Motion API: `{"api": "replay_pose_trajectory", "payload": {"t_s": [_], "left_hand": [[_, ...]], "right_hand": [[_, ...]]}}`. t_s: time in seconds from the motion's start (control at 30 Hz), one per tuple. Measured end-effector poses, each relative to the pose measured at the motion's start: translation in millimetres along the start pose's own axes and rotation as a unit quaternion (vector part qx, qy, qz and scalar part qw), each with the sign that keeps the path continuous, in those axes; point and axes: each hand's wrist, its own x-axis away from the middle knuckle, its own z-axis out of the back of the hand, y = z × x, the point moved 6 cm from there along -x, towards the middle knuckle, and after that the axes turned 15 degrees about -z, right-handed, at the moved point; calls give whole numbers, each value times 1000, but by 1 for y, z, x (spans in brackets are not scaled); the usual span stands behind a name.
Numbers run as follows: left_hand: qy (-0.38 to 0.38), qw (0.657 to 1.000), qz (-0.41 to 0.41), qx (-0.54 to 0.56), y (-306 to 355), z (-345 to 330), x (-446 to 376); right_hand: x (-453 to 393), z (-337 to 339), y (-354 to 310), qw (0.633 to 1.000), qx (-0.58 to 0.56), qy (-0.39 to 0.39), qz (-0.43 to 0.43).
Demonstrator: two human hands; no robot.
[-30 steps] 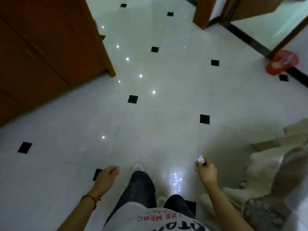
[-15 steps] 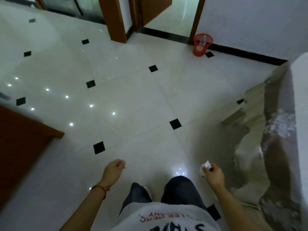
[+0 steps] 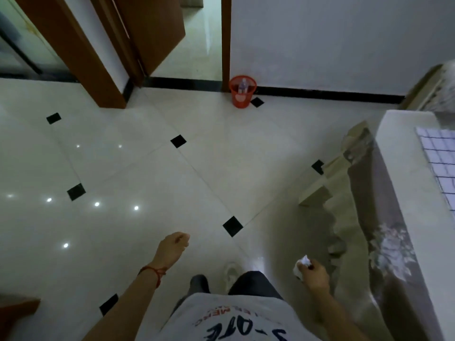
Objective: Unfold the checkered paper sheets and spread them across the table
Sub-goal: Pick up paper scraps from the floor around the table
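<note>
My right hand (image 3: 315, 274) hangs low at the right and grips a small crumpled white wad of paper (image 3: 302, 264). My left hand (image 3: 173, 247) swings in front of me with its fingers loosely curled and holds nothing; a red string circles its wrist. A checkered paper sheet (image 3: 440, 158) lies flat on the pale table (image 3: 398, 148) at the right edge of the view, well above and to the right of my right hand.
I stand on a glossy white tiled floor (image 3: 147, 173) with small black diamonds. A red waste basket (image 3: 242, 91) stands against the far wall beside an open wooden door (image 3: 152, 33). Draped cloth (image 3: 384, 242) hangs down the table's side.
The view has swung to the right: the basket and doorway came nearer the middle, and the table with the checkered sheet entered at the right. Both hands keep their hold and pose.
</note>
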Motion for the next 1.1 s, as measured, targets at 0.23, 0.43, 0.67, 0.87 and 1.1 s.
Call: {"api": "replay_pose_trajectory", "payload": {"t_s": [0.23, 0.43, 0.67, 0.87, 1.1], "left_hand": [[-4, 998, 55, -7, 11, 36, -88], [-19, 998, 62, -15, 37, 72, -211], [-81, 996, -17, -45, 154, 105, -384], [-89, 992, -82, -26, 264, 111, -515], [-74, 993, -79, -39, 317, 109, -633]], "right_hand": [[-43, -8, -159, 999, 4, 5, 53], [-78, -18, -267, 997, -28, 60, 44], [-104, -34, -343, 997, -40, 64, -20], [-134, -42, -410, 996, -36, 68, -35], [-206, -32, -532, 997, -47, 60, -30]]}}
